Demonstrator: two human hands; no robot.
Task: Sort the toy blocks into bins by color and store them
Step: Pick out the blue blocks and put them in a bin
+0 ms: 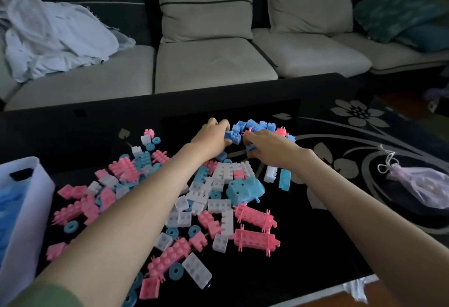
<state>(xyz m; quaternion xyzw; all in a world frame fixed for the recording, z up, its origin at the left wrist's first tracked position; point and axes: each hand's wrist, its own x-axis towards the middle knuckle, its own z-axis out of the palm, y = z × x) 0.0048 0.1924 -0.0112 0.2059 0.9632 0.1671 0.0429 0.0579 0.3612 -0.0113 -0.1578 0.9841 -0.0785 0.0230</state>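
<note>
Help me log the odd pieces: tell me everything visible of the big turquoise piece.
The big turquoise piece looks like glossy moulded plastic: a chunky, rounded body, bigger than the bricks nearby, with small round holes in its top and a short peg at its lower right. It lies on the black table at the pile's right side, white bricks against its left edge.

Left hand [211,137] and right hand [270,148] grip blue blocks [239,128] on the black table [315,246]; pink blocks [255,216] lie nearer
</note>
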